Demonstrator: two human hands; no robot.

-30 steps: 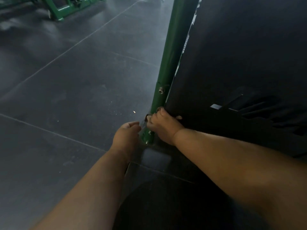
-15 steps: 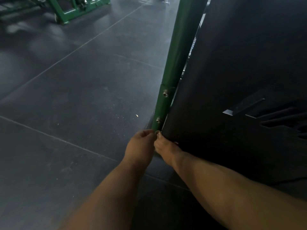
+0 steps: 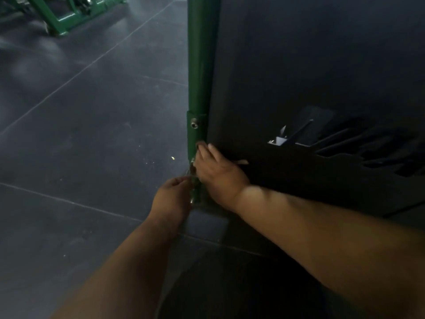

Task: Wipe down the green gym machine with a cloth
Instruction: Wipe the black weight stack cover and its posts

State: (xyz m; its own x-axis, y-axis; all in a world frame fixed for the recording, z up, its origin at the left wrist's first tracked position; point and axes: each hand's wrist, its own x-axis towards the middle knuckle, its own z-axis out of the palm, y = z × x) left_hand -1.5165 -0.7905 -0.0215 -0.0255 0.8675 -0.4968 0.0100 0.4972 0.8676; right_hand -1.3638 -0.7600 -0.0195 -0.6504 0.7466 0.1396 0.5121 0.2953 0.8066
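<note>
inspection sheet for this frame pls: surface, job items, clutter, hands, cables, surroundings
Surface: dark tiled floor, pale specks near the post.
Job's things: green post upright with a bolt in its lower bracket; black side panel beside it; no cloth clearly seen.
Clutter: nothing seen.
Hands: left hand and right hand both at the post's base; grips cannot be told.
Cables: nothing seen.
Surroundings: another green frame far left on the floor.
</note>
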